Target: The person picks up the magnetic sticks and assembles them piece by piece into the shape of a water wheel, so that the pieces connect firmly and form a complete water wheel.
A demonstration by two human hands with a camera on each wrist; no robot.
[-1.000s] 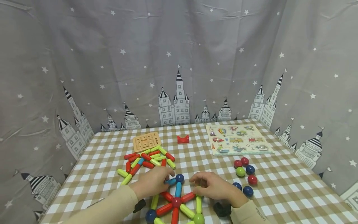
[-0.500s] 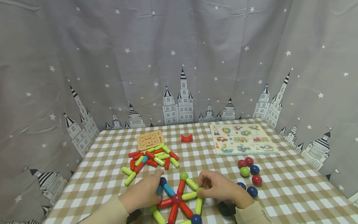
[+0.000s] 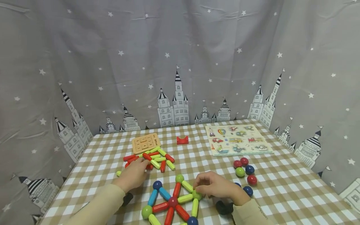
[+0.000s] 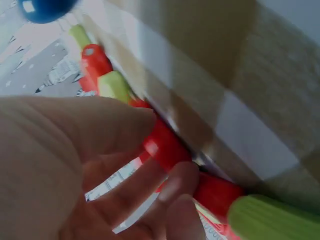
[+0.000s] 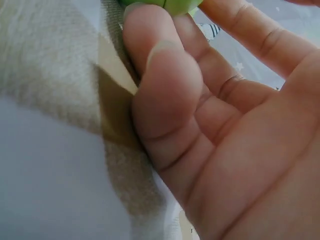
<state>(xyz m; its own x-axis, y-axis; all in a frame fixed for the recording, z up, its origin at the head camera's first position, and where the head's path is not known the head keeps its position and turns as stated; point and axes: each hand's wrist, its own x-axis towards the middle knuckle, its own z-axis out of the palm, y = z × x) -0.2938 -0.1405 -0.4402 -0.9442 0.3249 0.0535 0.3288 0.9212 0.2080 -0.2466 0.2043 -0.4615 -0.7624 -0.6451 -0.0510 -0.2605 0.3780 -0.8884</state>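
Sticks (image 3: 153, 157) lie in a loose pile on the checked cloth (image 3: 281, 193), left of centre, and the left hand (image 3: 133, 175) reaches into them, thumb and fingers (image 4: 170, 187) closing on a red stick (image 4: 165, 147). Nearer the person sits the wheel (image 3: 172, 201) of sticks and balls. At its right edge, the right hand (image 3: 213, 187) pinches a green ball (image 3: 197, 195) (fingers curled). 6 loose balls (image 3: 244, 172) lie further right.

beige-checked tablecloth (image 3: 281, 187), grey starred curtain (image 3: 168, 47)
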